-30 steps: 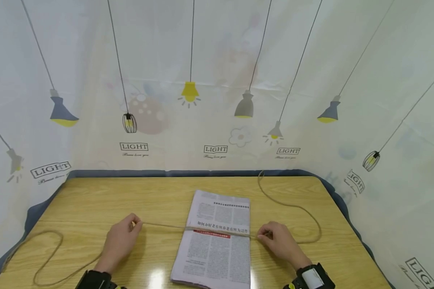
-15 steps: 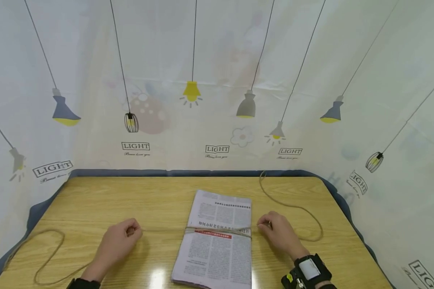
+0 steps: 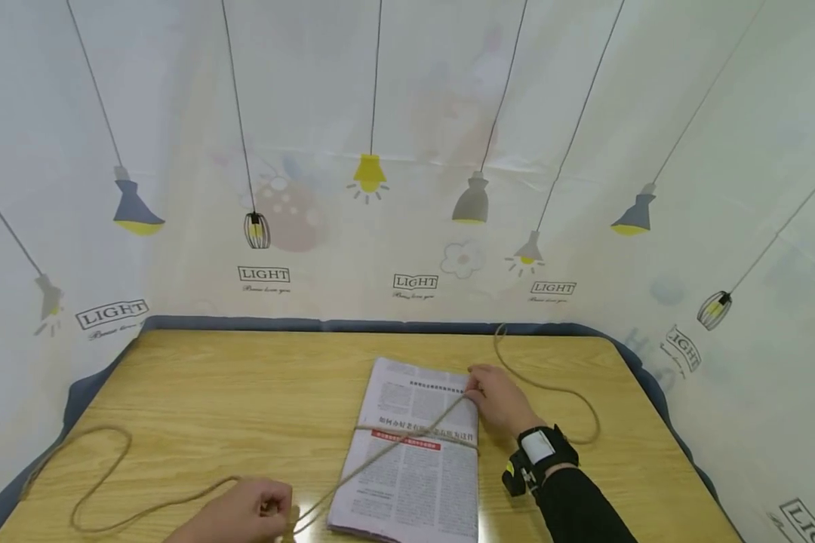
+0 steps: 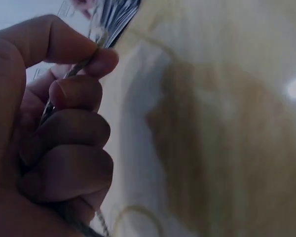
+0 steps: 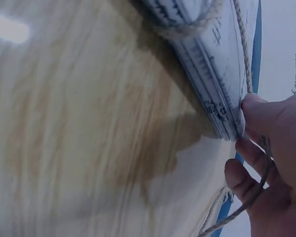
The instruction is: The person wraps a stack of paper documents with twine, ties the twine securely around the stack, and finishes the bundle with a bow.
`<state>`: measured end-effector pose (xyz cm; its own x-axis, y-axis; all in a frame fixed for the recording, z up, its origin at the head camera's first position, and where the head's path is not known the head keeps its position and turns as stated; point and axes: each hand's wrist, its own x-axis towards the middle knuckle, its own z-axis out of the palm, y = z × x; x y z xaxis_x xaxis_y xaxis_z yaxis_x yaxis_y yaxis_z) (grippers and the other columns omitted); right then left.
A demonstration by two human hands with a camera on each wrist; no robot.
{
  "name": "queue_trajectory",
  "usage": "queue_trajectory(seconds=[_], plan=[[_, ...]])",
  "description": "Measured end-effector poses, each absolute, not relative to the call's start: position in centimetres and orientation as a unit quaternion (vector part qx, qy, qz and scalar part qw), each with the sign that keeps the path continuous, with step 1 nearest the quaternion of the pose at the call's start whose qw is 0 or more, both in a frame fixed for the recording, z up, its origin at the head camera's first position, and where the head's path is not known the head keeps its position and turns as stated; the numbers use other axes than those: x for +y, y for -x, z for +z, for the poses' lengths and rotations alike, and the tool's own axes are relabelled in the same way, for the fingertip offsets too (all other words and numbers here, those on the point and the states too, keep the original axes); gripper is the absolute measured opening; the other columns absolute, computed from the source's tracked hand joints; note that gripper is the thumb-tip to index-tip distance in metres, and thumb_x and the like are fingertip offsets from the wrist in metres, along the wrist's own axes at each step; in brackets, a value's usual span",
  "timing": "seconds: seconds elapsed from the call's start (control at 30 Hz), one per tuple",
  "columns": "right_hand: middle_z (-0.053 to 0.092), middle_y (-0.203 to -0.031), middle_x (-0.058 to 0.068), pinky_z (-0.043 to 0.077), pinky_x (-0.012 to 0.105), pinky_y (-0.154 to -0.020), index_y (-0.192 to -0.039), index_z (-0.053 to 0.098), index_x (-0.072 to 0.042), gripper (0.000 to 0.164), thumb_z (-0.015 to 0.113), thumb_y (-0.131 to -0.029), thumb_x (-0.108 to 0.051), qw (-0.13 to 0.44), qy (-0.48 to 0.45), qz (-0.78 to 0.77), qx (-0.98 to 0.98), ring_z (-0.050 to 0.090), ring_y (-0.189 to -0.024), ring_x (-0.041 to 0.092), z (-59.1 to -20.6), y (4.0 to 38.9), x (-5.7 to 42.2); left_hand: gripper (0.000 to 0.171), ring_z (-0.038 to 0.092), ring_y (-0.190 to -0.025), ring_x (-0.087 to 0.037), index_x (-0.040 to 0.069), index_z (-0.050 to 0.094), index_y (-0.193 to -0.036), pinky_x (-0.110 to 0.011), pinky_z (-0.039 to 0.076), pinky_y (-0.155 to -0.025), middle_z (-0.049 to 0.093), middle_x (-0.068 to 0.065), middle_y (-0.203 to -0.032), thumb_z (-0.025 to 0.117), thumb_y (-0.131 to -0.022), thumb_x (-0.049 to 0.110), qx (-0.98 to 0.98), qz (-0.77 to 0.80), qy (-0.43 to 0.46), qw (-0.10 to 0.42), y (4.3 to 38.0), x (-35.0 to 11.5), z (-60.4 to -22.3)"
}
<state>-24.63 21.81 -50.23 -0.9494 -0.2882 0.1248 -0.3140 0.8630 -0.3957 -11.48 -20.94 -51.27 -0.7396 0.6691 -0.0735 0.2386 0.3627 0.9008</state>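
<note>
A folded stack of newspapers (image 3: 414,483) lies on the table with thin twine (image 3: 370,461) around it. One strand crosses its middle sideways and another runs diagonally over it. My left hand (image 3: 244,513), at the stack's lower left, pinches the twine between thumb and index finger. In the left wrist view, the other fingers of the left hand (image 4: 71,133) curl around the twine too. At the stack's upper right edge, my right hand (image 3: 502,400) pinches the diagonal's other end. The twine (image 5: 246,212) passes across the palm in the right wrist view.
Loose twine trails in bends over the left of the wooden table (image 3: 258,392) and past its far edge on the right. A pale curtain (image 3: 299,121) printed with lamps hangs behind. Each wrist carries a strapped device; the right one (image 3: 539,456) shows beside the stack.
My left hand has moved down toward the near edge, and my right hand up along the stack's right side. The twine between them now slants across the newspapers instead of running sideways.
</note>
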Motion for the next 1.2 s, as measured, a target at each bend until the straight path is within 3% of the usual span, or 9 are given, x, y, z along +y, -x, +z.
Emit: queue_trajectory(seconds=[0.07,0.2,0.37,0.47,0.57,0.73,0.9,1.03,1.2], plan=[[0.067,-0.104,0.008,0.049,0.041,-0.087,-0.083,0.061,-0.015,0.011,0.066,-0.092,-0.012,0.022,-0.156,0.207,-0.966,0.059,-0.103,0.027,-50.4,25.1,21.5,0.015,0.044,-0.058,0.009,0.002,0.066,-0.079,-0.015,0.039,-0.052,0.055,0.014,-0.067,0.058,-0.09,0.005,0.767,0.507,-0.298,0.256,11.2,-20.3,-51.9],[0.058,-0.081,-0.001,0.041,0.036,-0.074,-0.085,0.061,-0.016,0.01,0.066,-0.093,-0.012,0.013,-0.139,0.195,-0.971,0.05,-0.088,0.021,-50.8,25.5,21.0,0.021,0.054,-0.063,0.008,0.001,0.076,-0.096,-0.015,0.047,-0.057,0.073,0.005,-0.081,0.056,-0.093,0.007,0.723,0.541,-0.312,0.296,10.6,-19.0,-52.5],[0.061,-0.084,0.0,0.044,0.038,-0.075,-0.083,0.06,-0.015,0.011,0.066,-0.092,-0.013,0.014,-0.119,0.201,-0.972,0.052,-0.092,0.023,-51.1,25.6,20.6,0.03,0.064,-0.082,0.005,-0.005,0.067,-0.119,-0.015,0.051,-0.071,0.073,-0.007,-0.108,0.052,-0.1,0.014,0.656,0.585,-0.316,0.357,10.3,-17.9,-52.7],[0.063,-0.085,0.0,0.045,0.038,-0.076,-0.083,0.06,-0.016,0.012,0.066,-0.093,-0.013,0.017,-0.113,0.199,-0.973,0.053,-0.092,0.023,-51.3,25.5,20.6,0.037,0.064,-0.084,0.005,-0.012,0.06,-0.123,-0.013,0.05,-0.071,0.072,-0.005,-0.11,0.054,-0.1,0.017,0.644,0.595,-0.307,0.371,10.4,-17.7,-53.0],[0.061,-0.081,0.0,0.044,0.037,-0.073,-0.082,0.059,-0.015,0.012,0.067,-0.092,-0.013,0.023,-0.109,0.194,-0.975,0.052,-0.087,0.022,-51.1,25.4,20.7,0.041,0.054,-0.062,0.01,-0.015,0.055,-0.127,-0.01,0.044,-0.056,0.07,0.007,-0.084,0.052,-0.099,0.015,0.659,0.588,-0.294,0.366,10.4,-17.7,-53.2],[0.058,-0.076,-0.002,0.042,0.035,-0.071,-0.083,0.06,-0.014,0.011,0.067,-0.092,-0.013,0.02,-0.098,0.19,-0.977,0.049,-0.081,0.019,-50.8,25.0,21.0,0.043,0.033,-0.045,0.01,-0.015,0.052,-0.129,-0.012,0.029,-0.043,0.041,0.017,-0.057,0.049,-0.092,0.006,0.706,0.572,-0.262,0.325,10.5,-18.2,-53.2],[0.06,-0.079,-0.002,0.045,0.033,-0.07,-0.084,0.061,-0.014,0.01,0.068,-0.091,-0.013,0.014,-0.098,0.194,-0.976,0.052,-0.075,0.014,-50.8,24.7,21.4,0.038,0.032,-0.047,0.005,-0.005,0.063,-0.123,-0.015,0.028,-0.044,0.045,0.013,-0.06,0.049,-0.089,0.005,0.774,0.529,-0.225,0.266,10.9,-18.4,-52.6],[0.064,-0.086,0.002,0.048,0.036,-0.073,-0.092,0.063,-0.01,0.006,0.067,-0.091,-0.014,0.014,-0.098,0.199,-0.975,0.057,-0.078,0.015,-50.6,24.4,21.8,0.036,0.039,-0.05,0.001,-0.003,0.061,-0.128,-0.019,0.036,-0.048,0.05,0.007,-0.063,0.049,-0.099,0.015,0.809,0.508,-0.176,0.238,11.2,-18.4,-52.3],[0.069,-0.099,0.011,0.052,0.041,-0.081,-0.114,0.065,-0.002,0.025,0.065,-0.093,-0.014,-0.001,-0.098,0.191,-0.977,0.064,-0.09,0.021,-50.1,23.9,22.3,0.029,0.059,-0.084,-0.002,0.004,0.067,-0.118,-0.02,0.047,-0.073,0.071,0.002,-0.087,0.05,-0.102,0.022,0.846,0.478,-0.16,0.171,11.3,-17.8,-51.7]])
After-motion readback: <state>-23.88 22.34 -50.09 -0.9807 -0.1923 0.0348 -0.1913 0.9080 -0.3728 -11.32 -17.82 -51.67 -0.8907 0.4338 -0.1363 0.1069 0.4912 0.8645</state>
